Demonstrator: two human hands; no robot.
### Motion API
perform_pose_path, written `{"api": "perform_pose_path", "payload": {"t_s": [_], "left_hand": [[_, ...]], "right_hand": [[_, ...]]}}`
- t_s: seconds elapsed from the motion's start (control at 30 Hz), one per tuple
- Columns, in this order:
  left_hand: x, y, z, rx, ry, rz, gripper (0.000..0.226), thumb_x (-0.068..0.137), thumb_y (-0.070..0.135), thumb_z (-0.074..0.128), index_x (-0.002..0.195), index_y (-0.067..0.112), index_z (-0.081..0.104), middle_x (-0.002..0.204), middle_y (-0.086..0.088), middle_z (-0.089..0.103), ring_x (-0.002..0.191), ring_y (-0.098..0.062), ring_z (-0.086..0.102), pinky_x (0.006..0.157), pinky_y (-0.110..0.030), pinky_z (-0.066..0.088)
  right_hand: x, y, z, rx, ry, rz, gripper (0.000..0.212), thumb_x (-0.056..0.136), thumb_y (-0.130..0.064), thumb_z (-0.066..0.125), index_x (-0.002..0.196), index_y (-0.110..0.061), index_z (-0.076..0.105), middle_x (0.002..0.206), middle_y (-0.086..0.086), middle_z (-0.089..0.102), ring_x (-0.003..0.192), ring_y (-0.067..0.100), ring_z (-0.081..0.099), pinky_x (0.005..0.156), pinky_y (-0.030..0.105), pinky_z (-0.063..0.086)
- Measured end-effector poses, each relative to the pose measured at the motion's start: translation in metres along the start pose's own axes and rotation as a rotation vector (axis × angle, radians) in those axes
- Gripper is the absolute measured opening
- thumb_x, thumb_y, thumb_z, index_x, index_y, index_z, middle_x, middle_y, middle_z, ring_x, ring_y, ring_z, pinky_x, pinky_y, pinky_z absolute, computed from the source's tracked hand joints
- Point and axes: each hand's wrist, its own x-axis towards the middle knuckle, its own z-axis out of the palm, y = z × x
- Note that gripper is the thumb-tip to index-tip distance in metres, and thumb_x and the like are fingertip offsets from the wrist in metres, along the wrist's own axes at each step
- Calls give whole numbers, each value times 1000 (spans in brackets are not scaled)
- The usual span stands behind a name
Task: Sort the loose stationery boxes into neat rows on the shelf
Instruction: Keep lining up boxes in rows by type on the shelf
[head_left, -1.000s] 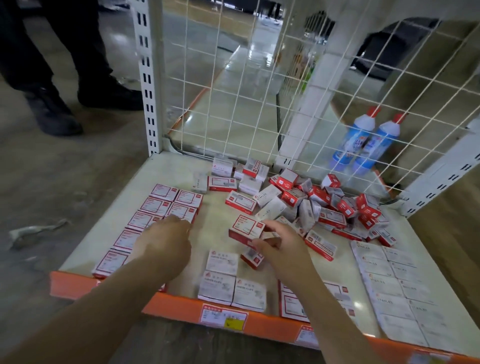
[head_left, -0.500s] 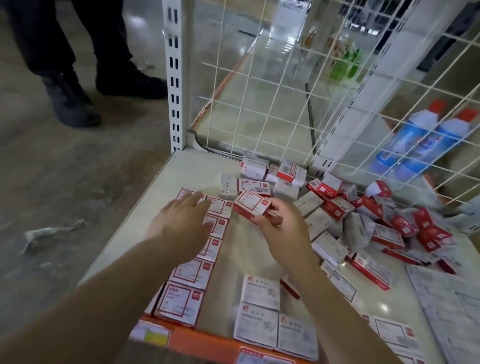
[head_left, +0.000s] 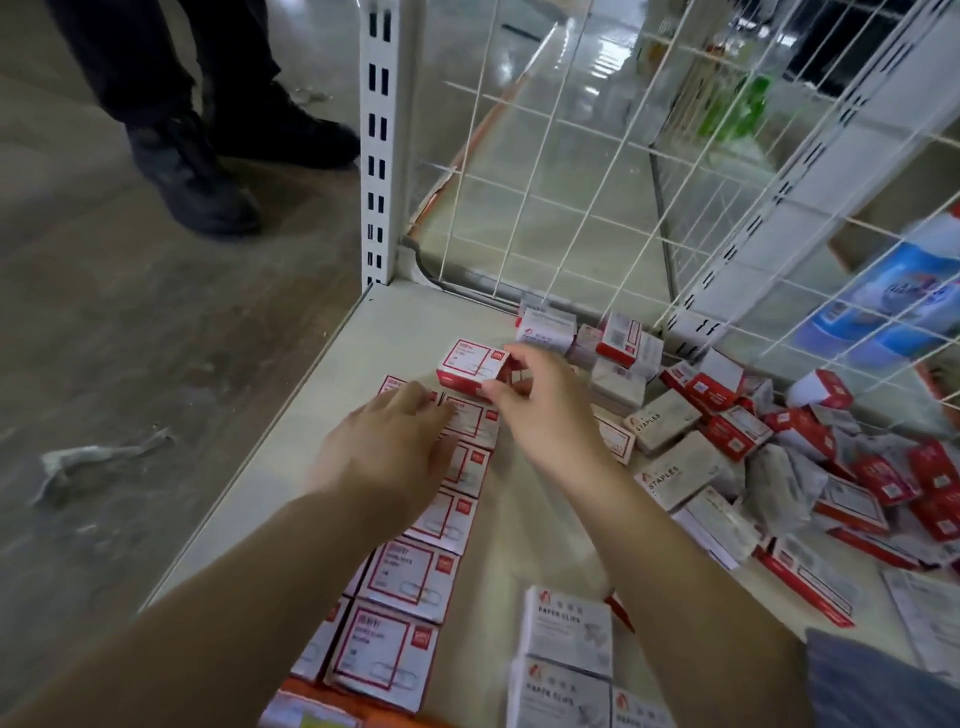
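The right hand (head_left: 540, 410) pinches a red box (head_left: 470, 366); left hand (head_left: 389, 447) lies flat on the row (head_left: 410, 577); the pile (head_left: 779, 452) at right remains unsorted.

At eleven o'clock we see a bystander's black shoes (head_left: 208, 176) on the grey concrete floor (head_left: 104, 338); at nine, crumpled grey paper scrap (head_left: 88, 460); at three, blue plastic bottles (head_left: 893, 306) behind white wire mesh (head_left: 571, 156).
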Motion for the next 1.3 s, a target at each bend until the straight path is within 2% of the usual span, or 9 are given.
{"api": "perform_pose_path", "payload": {"t_s": [0.13,0.23,0.4,0.47,0.57,0.87,1.03,1.17,1.3], "left_hand": [[0,-2,3,-14,28,13,43,98,43,25,139,36,35,138,14,34,128,-10,29,98,-27,35],[-1,-4,5,-15,36,25,44,98,44,23,139,37,33,136,15,34,127,-9,29,97,-26,36],[0,-5,6,-24,32,21,45,97,45,23,141,38,30,137,16,33,127,-8,28,97,-24,36],[0,-5,6,-24,28,28,45,98,44,23,141,38,30,137,16,33,127,-8,28,98,-24,35],[0,-6,5,-25,20,37,45,98,45,24,142,38,29,139,16,32,128,-7,27,98,-22,33],[1,-9,3,-24,-11,62,47,97,45,26,143,38,26,145,16,26,133,-6,23,104,-23,30],[-7,-16,2,38,-21,104,47,97,46,23,144,38,23,150,14,19,138,-9,17,110,-26,23],[-11,-16,0,45,12,101,45,97,45,21,141,40,28,145,12,23,135,-9,20,105,-24,28],[-9,-18,0,15,30,109,43,97,43,25,139,39,34,139,14,32,128,-6,27,95,-19,35]], "right_hand": [[13,-7,11,-20,-114,5,41,88,-22,61,128,-17,54,124,1,58,109,17,55,96,37,46],[17,-11,14,3,-161,7,31,89,-19,60,119,-17,60,117,0,62,101,14,57,90,31,47],[22,-16,12,84,-218,13,27,88,-12,60,115,-13,63,106,-2,65,93,10,58,86,27,47],[23,-16,12,104,-235,40,33,89,-14,60,121,-11,60,110,-1,64,95,10,57,90,26,45],[25,-15,12,127,-217,55,33,92,-15,54,124,-11,59,124,2,61,108,11,55,98,25,41],[28,-11,15,155,-212,78,30,89,-9,59,118,-15,64,112,0,65,94,10,59,90,26,49],[28,-10,16,187,-216,96,31,88,-9,61,118,-17,64,115,0,64,100,12,59,92,30,49],[28,-10,16,199,-218,102,31,88,-10,61,118,-19,64,116,0,64,103,14,59,92,33,50],[28,-11,17,215,-230,89,32,88,-9,60,120,-17,63,115,0,64,95,9,59,84,25,51]]}}
